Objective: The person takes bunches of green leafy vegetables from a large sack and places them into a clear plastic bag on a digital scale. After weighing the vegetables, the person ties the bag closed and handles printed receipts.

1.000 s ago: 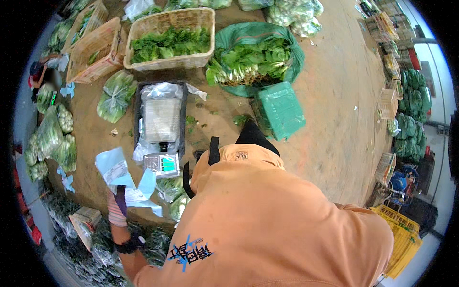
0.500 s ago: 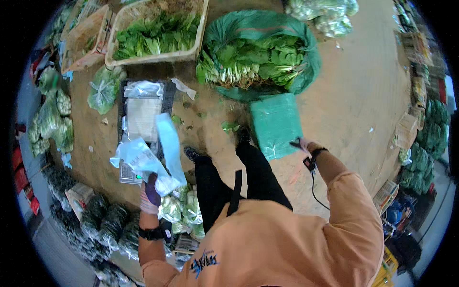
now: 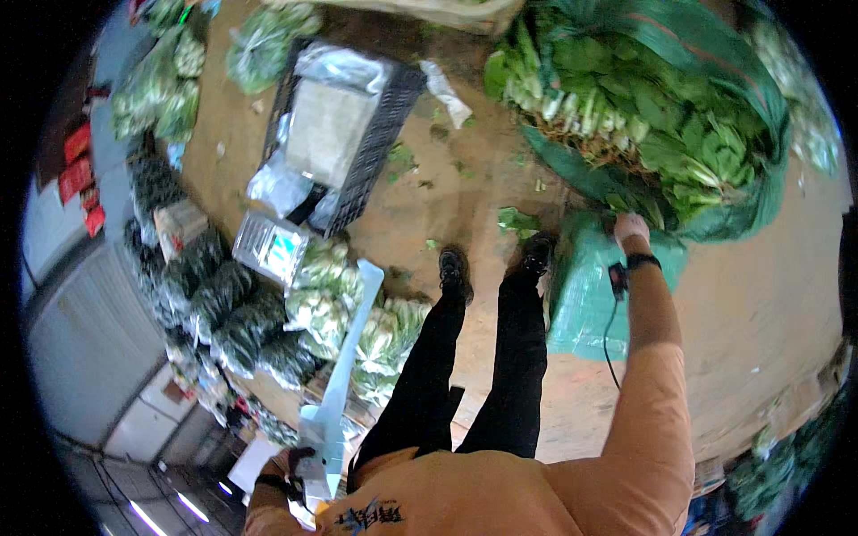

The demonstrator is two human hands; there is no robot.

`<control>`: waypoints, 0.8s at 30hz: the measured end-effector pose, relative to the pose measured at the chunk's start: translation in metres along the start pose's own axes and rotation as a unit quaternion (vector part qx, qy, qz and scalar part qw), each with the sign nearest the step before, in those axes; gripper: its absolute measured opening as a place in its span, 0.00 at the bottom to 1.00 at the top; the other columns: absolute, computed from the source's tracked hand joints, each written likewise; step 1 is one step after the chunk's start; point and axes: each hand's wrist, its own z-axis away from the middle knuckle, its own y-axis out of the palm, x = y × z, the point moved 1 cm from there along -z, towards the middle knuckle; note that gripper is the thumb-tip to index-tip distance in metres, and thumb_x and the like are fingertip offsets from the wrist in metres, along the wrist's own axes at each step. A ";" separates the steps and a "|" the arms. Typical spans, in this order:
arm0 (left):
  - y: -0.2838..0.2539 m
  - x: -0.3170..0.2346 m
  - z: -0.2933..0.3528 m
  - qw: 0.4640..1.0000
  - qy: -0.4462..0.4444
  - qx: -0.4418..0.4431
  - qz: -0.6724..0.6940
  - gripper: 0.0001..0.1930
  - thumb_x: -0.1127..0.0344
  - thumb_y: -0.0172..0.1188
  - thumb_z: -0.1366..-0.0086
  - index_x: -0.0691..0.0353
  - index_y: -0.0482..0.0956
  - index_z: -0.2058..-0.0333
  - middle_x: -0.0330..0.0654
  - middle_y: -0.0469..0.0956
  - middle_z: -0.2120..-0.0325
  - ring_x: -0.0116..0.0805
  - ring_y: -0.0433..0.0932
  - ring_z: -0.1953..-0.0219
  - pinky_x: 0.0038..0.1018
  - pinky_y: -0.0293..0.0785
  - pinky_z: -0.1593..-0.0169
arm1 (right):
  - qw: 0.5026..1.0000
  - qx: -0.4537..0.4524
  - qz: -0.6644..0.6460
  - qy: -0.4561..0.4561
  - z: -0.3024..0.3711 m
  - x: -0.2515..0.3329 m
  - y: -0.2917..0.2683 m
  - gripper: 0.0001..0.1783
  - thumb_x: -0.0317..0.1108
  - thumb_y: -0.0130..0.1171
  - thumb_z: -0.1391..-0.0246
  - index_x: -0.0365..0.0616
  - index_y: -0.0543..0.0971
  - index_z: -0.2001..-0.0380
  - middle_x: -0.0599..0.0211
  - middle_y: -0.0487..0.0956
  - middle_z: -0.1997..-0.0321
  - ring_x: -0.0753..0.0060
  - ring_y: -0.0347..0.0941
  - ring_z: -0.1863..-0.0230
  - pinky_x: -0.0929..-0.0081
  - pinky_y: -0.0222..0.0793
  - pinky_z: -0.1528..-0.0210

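Observation:
A limp light-blue plastic bag [image 3: 338, 393] hangs from my gloved left hand [image 3: 302, 464], low at the left beside my hip. The fingers are closed on its lower end, and the bag stretches up in a long strip. My gloved right hand [image 3: 631, 228] is at the far edge of a green-wrapped block [image 3: 590, 295], close to the roots and leaves of leafy greens [image 3: 657, 116]. Its fingertips are hidden among the leaves, so their grip does not show. The greens lie in an open green mesh sack [image 3: 760, 196].
A scale [image 3: 331, 125] with a keypad display [image 3: 271, 246] rests on a black crate [image 3: 375, 161] at the far left. Bagged vegetables [image 3: 317, 304] lie beside my leg. Dark bags [image 3: 237, 313] line the left. A pale plastic tub [image 3: 429, 11] stands at the back.
My left hand has drawn the blue bag back from the scale toward my hip. My right hand has moved from the green block's near right side to its far edge. The view has turned.

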 end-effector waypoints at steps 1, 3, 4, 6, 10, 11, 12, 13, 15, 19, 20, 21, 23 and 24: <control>-0.006 0.025 0.004 0.999 -0.024 -0.018 0.033 0.15 0.64 0.55 0.47 0.65 0.73 0.62 0.42 0.74 0.71 0.37 0.72 0.69 0.30 0.70 0.64 | 0.999 0.027 0.019 -0.040 0.012 0.005 0.007 0.16 0.36 0.43 0.50 0.44 0.72 0.60 0.53 0.70 0.52 0.55 0.65 0.50 0.61 0.64 0.53; -0.024 0.042 -0.015 0.993 -0.035 -0.039 0.102 0.16 0.62 0.56 0.48 0.64 0.73 0.62 0.41 0.74 0.73 0.36 0.72 0.71 0.29 0.70 0.65 | 0.987 0.020 0.098 -0.129 0.040 -0.037 0.043 0.14 0.36 0.41 0.48 0.43 0.69 0.61 0.56 0.70 0.62 0.54 0.69 0.58 0.61 0.67 0.59; -0.029 0.055 -0.017 0.987 -0.044 -0.056 0.147 0.16 0.61 0.57 0.48 0.64 0.73 0.62 0.40 0.74 0.73 0.36 0.72 0.72 0.29 0.70 0.65 | 0.979 0.005 0.125 -0.162 0.067 -0.043 0.058 0.15 0.38 0.40 0.48 0.43 0.69 0.61 0.55 0.69 0.60 0.53 0.69 0.58 0.62 0.67 0.61; -0.044 0.078 -0.042 0.966 -0.051 -0.074 0.241 0.17 0.60 0.58 0.48 0.64 0.73 0.63 0.39 0.74 0.75 0.35 0.72 0.73 0.29 0.70 0.66 | 0.971 -0.079 0.105 -0.200 0.119 -0.080 0.098 0.17 0.42 0.40 0.47 0.44 0.69 0.60 0.51 0.68 0.58 0.51 0.67 0.57 0.60 0.65 0.59; -0.042 0.073 -0.082 0.890 -0.016 -0.116 0.441 0.17 0.58 0.59 0.49 0.61 0.73 0.63 0.37 0.72 0.81 0.36 0.70 0.80 0.30 0.70 0.71 | 0.997 0.033 0.062 -0.038 0.251 -0.017 0.019 0.19 0.50 0.48 0.52 0.47 0.75 0.66 0.56 0.75 0.66 0.54 0.69 0.61 0.64 0.66 0.60; -0.057 0.097 -0.094 0.861 0.026 -0.112 0.496 0.17 0.58 0.59 0.50 0.58 0.72 0.62 0.38 0.73 0.79 0.38 0.71 0.78 0.33 0.71 0.70 | 0.989 -0.004 0.003 -0.146 0.275 0.008 0.000 0.16 0.47 0.50 0.54 0.48 0.76 0.69 0.57 0.75 0.66 0.54 0.69 0.61 0.64 0.66 0.58; -0.057 0.069 -0.102 0.882 0.032 -0.127 0.452 0.19 0.59 0.59 0.50 0.56 0.71 0.59 0.41 0.74 0.75 0.41 0.73 0.75 0.37 0.73 0.68 | 0.967 -0.029 0.086 -0.238 0.292 0.027 -0.013 0.12 0.43 0.52 0.56 0.49 0.77 0.73 0.58 0.76 0.67 0.55 0.69 0.61 0.65 0.66 0.59; -0.064 0.061 -0.115 0.842 0.014 -0.095 0.531 0.20 0.59 0.59 0.50 0.56 0.70 0.58 0.42 0.74 0.73 0.42 0.74 0.74 0.38 0.73 0.67 | 0.968 -0.055 0.032 -0.243 0.303 0.054 -0.030 0.11 0.41 0.53 0.57 0.48 0.77 0.74 0.58 0.75 0.68 0.55 0.69 0.63 0.66 0.66 0.60; -0.084 0.060 -0.152 0.793 0.021 -0.100 0.601 0.21 0.59 0.59 0.50 0.57 0.70 0.57 0.44 0.75 0.71 0.44 0.75 0.73 0.40 0.73 0.65 | 0.954 -0.113 -0.048 -0.275 0.318 0.109 -0.074 0.08 0.38 0.54 0.58 0.47 0.76 0.76 0.58 0.75 0.70 0.56 0.69 0.66 0.67 0.66 0.63; -0.127 -0.017 -0.178 0.808 0.060 -0.025 0.586 0.19 0.56 0.57 0.49 0.62 0.74 0.61 0.44 0.76 0.69 0.42 0.75 0.71 0.36 0.72 0.65 | 0.863 -0.247 0.041 -0.440 0.341 0.248 -0.246 0.05 0.34 0.56 0.60 0.46 0.73 0.80 0.60 0.74 0.75 0.58 0.69 0.73 0.69 0.66 0.73; -0.138 -0.013 -0.213 0.828 0.020 -0.041 0.560 0.20 0.54 0.57 0.49 0.62 0.74 0.61 0.44 0.76 0.69 0.41 0.75 0.70 0.36 0.71 0.65 | 0.852 -0.257 0.045 -0.453 0.360 0.284 -0.282 0.04 0.32 0.56 0.60 0.46 0.72 0.82 0.61 0.73 0.76 0.59 0.69 0.74 0.69 0.66 0.75; -0.152 -0.002 -0.245 0.906 0.085 -0.117 0.398 0.19 0.56 0.54 0.45 0.63 0.73 0.59 0.45 0.76 0.68 0.40 0.74 0.71 0.28 0.70 0.62 | 0.849 -0.259 0.037 -0.459 0.377 0.316 -0.304 0.04 0.31 0.57 0.62 0.46 0.72 0.82 0.61 0.73 0.76 0.58 0.69 0.75 0.69 0.66 0.76; -0.167 -0.039 -0.289 0.823 0.087 0.013 0.562 0.16 0.58 0.55 0.46 0.61 0.74 0.62 0.45 0.76 0.69 0.41 0.75 0.69 0.31 0.71 0.61 | 0.847 -0.262 0.002 -0.463 0.395 0.378 -0.336 0.07 0.27 0.60 0.67 0.45 0.72 0.82 0.61 0.72 0.76 0.58 0.69 0.76 0.68 0.64 0.77; -0.167 -0.057 -0.304 0.703 0.082 0.135 0.693 0.13 0.61 0.57 0.47 0.60 0.75 0.65 0.45 0.76 0.69 0.43 0.75 0.68 0.35 0.72 0.59 | 0.848 -0.257 0.018 -0.464 0.397 0.402 -0.337 0.07 0.27 0.60 0.67 0.45 0.72 0.82 0.61 0.72 0.76 0.58 0.69 0.76 0.68 0.64 0.77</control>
